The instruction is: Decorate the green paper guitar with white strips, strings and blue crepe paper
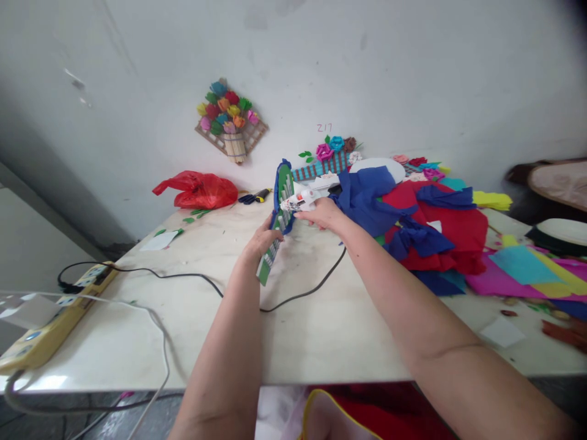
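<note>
My left hand (263,237) is closed around the lower part of a green craft piece (265,269), which stands tilted above the table. Pale strips run along its face, and blue crepe paper (277,183) edges its rounded upper end. In my right hand (324,214) is a white hot glue gun (306,197), its nozzle close to the strips on the green piece. Whether the nozzle touches them I cannot tell. Behind the gun, against the wall, stands a blue-and-brown striped craft with paper flowers (324,151).
Crumpled blue (367,198) and red crepe paper (463,229) lies to the right. At left are a red plastic bag (204,190), pliers (262,195) and a yellow power strip (87,292). A black cord (316,290) crosses the table. A flower craft (224,116) hangs on the wall.
</note>
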Tool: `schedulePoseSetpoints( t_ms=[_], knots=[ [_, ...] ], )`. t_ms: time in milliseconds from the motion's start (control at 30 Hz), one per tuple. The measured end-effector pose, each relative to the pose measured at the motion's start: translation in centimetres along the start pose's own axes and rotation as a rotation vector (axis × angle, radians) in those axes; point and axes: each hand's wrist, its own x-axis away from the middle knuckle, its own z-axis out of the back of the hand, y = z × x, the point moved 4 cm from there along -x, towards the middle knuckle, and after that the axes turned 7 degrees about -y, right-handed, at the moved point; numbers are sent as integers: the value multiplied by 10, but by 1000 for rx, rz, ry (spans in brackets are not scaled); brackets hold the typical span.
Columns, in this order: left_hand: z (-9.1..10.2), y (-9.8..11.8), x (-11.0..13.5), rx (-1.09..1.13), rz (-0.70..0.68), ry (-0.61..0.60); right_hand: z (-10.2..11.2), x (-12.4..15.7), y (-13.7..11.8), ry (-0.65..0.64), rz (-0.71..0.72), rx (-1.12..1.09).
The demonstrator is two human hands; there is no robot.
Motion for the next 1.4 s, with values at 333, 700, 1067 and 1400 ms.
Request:
schedulePoseSetpoints(
  t_ms=[333, 700, 1067, 1400],
  knots=[
    [-2, 4, 4, -14, 18, 18, 1, 1, -4, 26, -9, 55],
    [-2, 3, 3, -35, 13, 25, -2, -3, -2, 11, -34, 104],
    [-2, 2, 2, -35, 21, 14, -3, 1, -8, 12, -31, 154],
    [-1, 3, 1, -122, 30, -7, -7, 1, -6, 12, -51, 209]
  ],
)
